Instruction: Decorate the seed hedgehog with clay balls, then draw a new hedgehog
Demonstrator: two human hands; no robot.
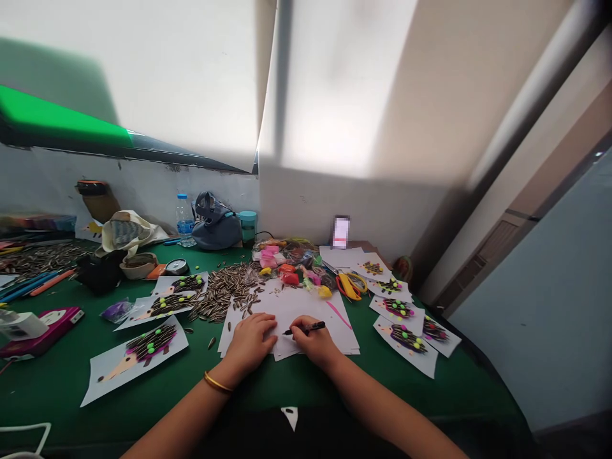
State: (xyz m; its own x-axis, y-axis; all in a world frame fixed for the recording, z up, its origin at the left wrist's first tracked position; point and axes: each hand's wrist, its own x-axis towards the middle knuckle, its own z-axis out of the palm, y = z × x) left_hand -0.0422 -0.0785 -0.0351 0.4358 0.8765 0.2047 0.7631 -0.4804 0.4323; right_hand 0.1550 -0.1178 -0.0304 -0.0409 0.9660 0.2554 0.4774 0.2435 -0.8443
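Note:
My right hand is closed around a black pen, its tip pointing left and down at the white paper. Whether the tip touches the sheet I cannot tell. My left hand lies on the left part of the paper, fingers stretched out, with a gold bracelet on that wrist. Beyond it spreads a heap of sunflower seeds, some lying on the sheet. Packets of coloured clay rest at the paper's far edge, and a pink streak shows at its right.
Hedgehog pictures with seed spines lie at left and right. Yellow-handled scissors are right of the paper. A phone stands against the wall. Behind are a water bottle, a blue bag and a teal-lidded cup.

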